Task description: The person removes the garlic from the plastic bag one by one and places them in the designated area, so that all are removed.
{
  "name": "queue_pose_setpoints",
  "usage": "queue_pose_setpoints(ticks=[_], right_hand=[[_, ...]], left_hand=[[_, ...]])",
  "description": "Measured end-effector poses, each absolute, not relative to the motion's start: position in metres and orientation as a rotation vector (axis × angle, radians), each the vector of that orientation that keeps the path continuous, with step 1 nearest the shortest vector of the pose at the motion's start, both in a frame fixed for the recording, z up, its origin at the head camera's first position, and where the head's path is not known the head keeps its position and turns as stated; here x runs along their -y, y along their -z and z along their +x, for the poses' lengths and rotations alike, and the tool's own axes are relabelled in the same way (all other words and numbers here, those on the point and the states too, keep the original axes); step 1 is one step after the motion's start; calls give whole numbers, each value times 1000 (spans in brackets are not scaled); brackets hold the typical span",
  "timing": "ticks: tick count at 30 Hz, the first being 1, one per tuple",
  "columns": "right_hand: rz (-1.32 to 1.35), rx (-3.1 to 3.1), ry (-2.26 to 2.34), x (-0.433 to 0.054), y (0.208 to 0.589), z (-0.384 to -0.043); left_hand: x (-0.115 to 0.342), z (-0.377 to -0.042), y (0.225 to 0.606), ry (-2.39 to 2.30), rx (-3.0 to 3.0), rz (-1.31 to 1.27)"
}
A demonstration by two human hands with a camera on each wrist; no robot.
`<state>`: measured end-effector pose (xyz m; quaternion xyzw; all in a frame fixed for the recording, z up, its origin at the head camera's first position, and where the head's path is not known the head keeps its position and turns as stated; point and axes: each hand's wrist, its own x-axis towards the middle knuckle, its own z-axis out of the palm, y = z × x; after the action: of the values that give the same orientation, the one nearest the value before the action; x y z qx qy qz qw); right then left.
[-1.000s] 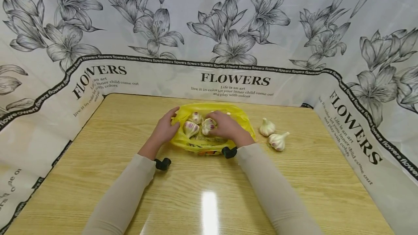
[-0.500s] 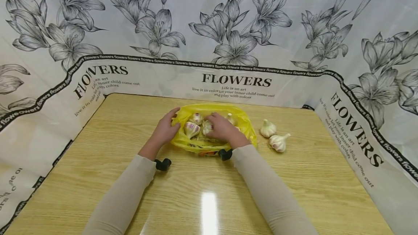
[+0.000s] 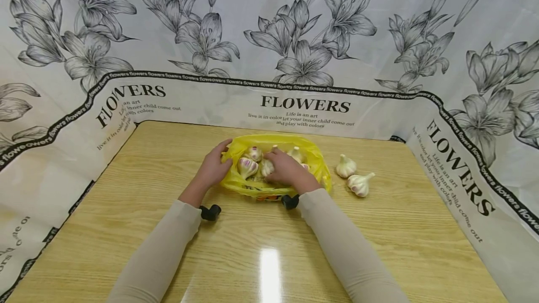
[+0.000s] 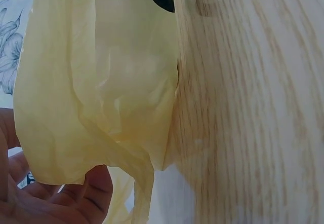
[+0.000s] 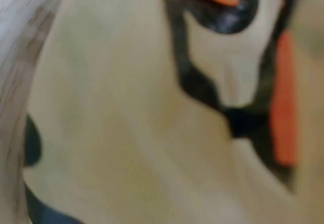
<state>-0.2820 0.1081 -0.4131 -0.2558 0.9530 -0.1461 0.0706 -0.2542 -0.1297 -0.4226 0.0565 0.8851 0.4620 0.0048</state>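
Observation:
A yellow plastic bag (image 3: 236,183) lies with its mouth spread wide, several garlic bulbs (image 3: 248,167) inside it. My left hand (image 3: 214,165) holds the bag's left rim between thumb and fingers; in the left wrist view its fingers (image 4: 96,193) curl at the edge of the yellow plastic. Inside the bag, my right hand (image 3: 288,168) has its fingers curled on a garlic bulb (image 3: 266,167), partly hiding it. Outside, right of the bag, sit two more bulbs, one farther back (image 3: 345,166) and one nearer (image 3: 360,184). The right wrist view shows only blurred printed bag plastic (image 5: 116,107).
A light wooden table (image 3: 236,256) carries the bag and bulbs. White flower-printed cloth (image 3: 202,106) walls it in at the back and on both sides. Small black wrist cameras (image 3: 210,212) sit below both hands.
My right hand has shifted slightly left and down inside the bag with the bulb at its fingers. More bulbs behind it now show. My left hand stays on the rim.

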Motion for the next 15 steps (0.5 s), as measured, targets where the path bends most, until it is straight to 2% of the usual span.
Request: queue_pose_setpoints(ticks=[15], right_hand=[[-778, -2852, 485, -118, 402, -271]], left_hand=[[129, -253, 421, -1448, -2782, 193]])
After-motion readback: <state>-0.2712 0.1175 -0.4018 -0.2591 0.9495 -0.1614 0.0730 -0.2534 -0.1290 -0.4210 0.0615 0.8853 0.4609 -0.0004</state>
